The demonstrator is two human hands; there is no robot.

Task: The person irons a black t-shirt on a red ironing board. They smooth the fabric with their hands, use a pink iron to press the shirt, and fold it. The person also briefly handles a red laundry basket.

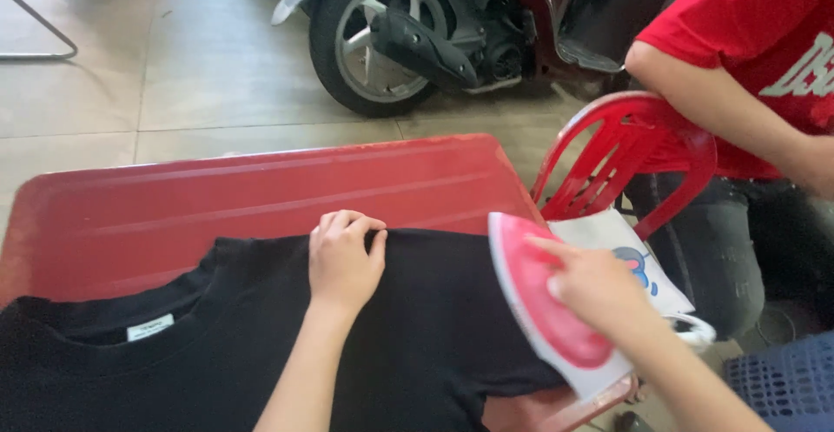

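Note:
A black T-shirt (217,345) lies spread on a red table (261,193), its neck label toward the left. My left hand (343,258) presses down on the shirt's far edge, fingers curled over the fabric. My right hand (595,289) grips a pink and white clothes iron (543,306), which is tilted on its side at the shirt's right end, near the table's right edge.
A red plastic chair (634,150) stands just right of the table with a white printed bag (630,258) on it. Another person in a red shirt (764,41) sits at the right. A parked motorbike (417,28) stands behind on the tiled floor. A blue basket (782,380) is at the lower right.

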